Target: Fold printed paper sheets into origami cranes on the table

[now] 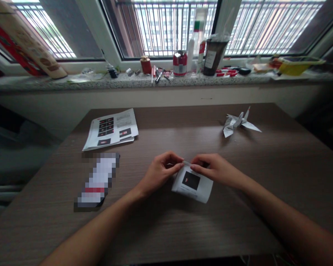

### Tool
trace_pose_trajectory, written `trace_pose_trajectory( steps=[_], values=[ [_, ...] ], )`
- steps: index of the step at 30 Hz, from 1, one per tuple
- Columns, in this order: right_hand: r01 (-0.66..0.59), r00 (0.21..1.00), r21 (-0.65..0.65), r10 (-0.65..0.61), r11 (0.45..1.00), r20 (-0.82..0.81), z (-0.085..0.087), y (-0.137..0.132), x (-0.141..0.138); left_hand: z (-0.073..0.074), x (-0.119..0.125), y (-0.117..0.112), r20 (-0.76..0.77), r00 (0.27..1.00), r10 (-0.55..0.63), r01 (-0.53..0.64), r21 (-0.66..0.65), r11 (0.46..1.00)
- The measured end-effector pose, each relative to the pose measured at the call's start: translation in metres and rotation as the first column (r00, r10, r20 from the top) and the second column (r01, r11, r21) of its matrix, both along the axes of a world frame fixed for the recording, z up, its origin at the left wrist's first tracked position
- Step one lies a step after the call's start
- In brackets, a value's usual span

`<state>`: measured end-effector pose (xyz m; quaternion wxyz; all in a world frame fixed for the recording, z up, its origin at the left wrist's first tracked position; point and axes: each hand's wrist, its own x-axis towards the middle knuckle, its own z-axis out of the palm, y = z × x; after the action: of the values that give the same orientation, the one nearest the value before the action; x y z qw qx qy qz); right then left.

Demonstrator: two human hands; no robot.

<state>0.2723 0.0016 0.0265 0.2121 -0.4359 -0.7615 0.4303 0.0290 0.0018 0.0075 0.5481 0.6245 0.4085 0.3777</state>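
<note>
A folded sheet of printed paper [192, 183] with a black square on it lies on the brown table [166, 221] in front of me. My left hand [159, 171] pinches its upper left edge with closed fingers. My right hand [213, 169] pinches the upper edge just to the right, thumb and fingers pressed together on the fold. The two hands nearly touch at the paper's top.
A folded paper crane [238, 123] stands at the far right of the table. Printed sheets [111, 129] lie at the far left, a blurred-out flat object [98, 181] nearer. The windowsill [72, 85] behind carries a red can [180, 63], bottles, a dark cup [213, 55] and small clutter.
</note>
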Motion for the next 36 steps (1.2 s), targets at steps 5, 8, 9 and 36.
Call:
trace_pose_trajectory(
  steps=[5,8,9,36],
  values=[
    [0.001,1.0,0.002,-0.001,1.0,-0.004,-0.006,-0.001,-0.003,0.0,0.004,-0.003,-0.013,1.0,-0.026,0.026,0.012,1.0],
    [0.035,0.999,0.009,-0.035,0.999,-0.015,-0.01,-0.003,-0.003,0.0,0.004,-0.002,-0.02,1.0,-0.017,0.017,0.005,1.0],
    [0.052,0.998,0.013,-0.051,0.999,-0.025,-0.011,-0.003,-0.004,0.0,0.004,-0.002,-0.027,0.999,-0.019,0.019,-0.001,1.0],
    [0.198,0.969,0.045,-0.188,0.979,-0.159,-0.018,-0.009,-0.012,0.005,0.004,-0.007,-0.139,0.987,-0.082,0.081,-0.01,0.997]
  ],
)
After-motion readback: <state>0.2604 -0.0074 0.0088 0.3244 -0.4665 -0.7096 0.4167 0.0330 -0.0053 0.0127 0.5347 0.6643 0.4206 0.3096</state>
